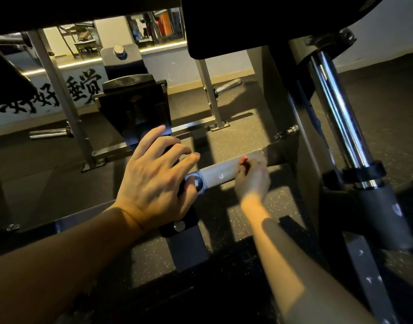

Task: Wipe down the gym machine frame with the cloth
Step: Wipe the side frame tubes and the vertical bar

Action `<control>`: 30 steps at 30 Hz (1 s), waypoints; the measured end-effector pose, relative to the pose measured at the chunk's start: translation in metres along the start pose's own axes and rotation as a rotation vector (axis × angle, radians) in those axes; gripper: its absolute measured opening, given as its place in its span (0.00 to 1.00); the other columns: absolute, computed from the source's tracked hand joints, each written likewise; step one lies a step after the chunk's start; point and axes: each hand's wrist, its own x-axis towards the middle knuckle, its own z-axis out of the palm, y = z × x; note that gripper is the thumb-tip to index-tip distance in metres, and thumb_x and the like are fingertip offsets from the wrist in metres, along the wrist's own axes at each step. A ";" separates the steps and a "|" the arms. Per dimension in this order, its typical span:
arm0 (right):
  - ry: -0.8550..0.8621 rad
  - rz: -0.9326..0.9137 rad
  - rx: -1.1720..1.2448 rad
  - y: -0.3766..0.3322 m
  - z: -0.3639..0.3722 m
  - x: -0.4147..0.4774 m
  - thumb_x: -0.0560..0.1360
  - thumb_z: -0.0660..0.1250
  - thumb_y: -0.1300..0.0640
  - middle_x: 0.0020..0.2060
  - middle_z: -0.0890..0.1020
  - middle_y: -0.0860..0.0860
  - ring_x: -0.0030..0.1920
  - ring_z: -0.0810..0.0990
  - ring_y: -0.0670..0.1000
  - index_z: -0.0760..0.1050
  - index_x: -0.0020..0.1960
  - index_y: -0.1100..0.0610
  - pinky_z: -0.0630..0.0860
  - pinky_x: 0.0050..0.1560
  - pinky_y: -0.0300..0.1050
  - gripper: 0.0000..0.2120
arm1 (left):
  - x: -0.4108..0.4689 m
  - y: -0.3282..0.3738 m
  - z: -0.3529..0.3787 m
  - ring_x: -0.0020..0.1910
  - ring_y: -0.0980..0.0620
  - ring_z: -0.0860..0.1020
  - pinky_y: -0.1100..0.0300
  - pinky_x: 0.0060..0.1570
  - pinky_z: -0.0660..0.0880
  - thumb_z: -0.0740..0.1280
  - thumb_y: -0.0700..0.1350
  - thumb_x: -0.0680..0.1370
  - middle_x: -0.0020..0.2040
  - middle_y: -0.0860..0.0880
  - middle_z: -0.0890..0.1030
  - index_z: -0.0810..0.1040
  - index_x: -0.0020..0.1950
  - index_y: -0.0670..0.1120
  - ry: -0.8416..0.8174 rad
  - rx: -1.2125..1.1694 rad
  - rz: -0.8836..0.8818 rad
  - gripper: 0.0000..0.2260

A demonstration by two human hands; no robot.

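A pale grey frame bar (219,175) of the gym machine runs across the middle, low above the floor. My right hand (252,178) is on this bar near its right end, blurred by motion. Its fingers are curled round a pale cloth (259,159), which shows only as a light smear against the bar. My left hand (154,181) rests on the black bracket (179,226) at the bar's left end, next to a bolt (197,183). Its fingers are spread and loosely bent over the bracket's top.
A chrome post (341,122) with a black collar stands at the right. Black pads (236,24) hang overhead. Grey uprights (60,94) and a black footplate (135,101) stand behind, on speckled rubber flooring (236,139). A wall with black lettering is at the back left.
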 end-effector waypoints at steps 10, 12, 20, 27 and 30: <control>-0.172 -0.131 -0.271 0.017 -0.022 0.017 0.79 0.68 0.59 0.66 0.74 0.55 0.66 0.76 0.58 0.73 0.69 0.54 0.73 0.69 0.55 0.19 | -0.001 0.001 -0.002 0.66 0.38 0.75 0.42 0.78 0.57 0.60 0.52 0.78 0.64 0.38 0.80 0.83 0.62 0.42 -0.009 -0.007 -0.029 0.21; -0.079 -0.069 -0.295 0.019 -0.029 0.022 0.80 0.67 0.60 0.69 0.73 0.57 0.68 0.75 0.59 0.73 0.69 0.56 0.72 0.69 0.55 0.18 | -0.001 0.002 -0.001 0.67 0.38 0.75 0.42 0.79 0.56 0.61 0.52 0.78 0.66 0.38 0.79 0.83 0.63 0.42 -0.002 -0.014 -0.039 0.21; -0.417 -0.135 -0.007 -0.022 0.007 -0.044 0.82 0.64 0.56 0.53 0.79 0.52 0.56 0.79 0.56 0.75 0.60 0.55 0.76 0.51 0.47 0.08 | -0.002 0.002 0.000 0.67 0.38 0.74 0.42 0.79 0.56 0.61 0.52 0.77 0.66 0.38 0.79 0.83 0.64 0.41 -0.005 -0.012 -0.050 0.22; -0.153 -0.095 -0.422 0.030 -0.034 0.027 0.81 0.65 0.60 0.66 0.73 0.56 0.63 0.78 0.58 0.73 0.68 0.56 0.76 0.65 0.54 0.16 | -0.002 0.002 0.004 0.64 0.38 0.76 0.43 0.78 0.56 0.62 0.51 0.77 0.63 0.38 0.81 0.83 0.63 0.41 0.049 -0.030 -0.046 0.21; 0.004 0.031 -0.241 0.010 -0.010 0.005 0.81 0.65 0.60 0.67 0.74 0.57 0.65 0.78 0.57 0.76 0.65 0.59 0.75 0.68 0.52 0.13 | -0.002 0.002 0.003 0.63 0.37 0.77 0.42 0.78 0.58 0.62 0.50 0.76 0.62 0.38 0.81 0.83 0.62 0.40 0.068 -0.034 -0.043 0.21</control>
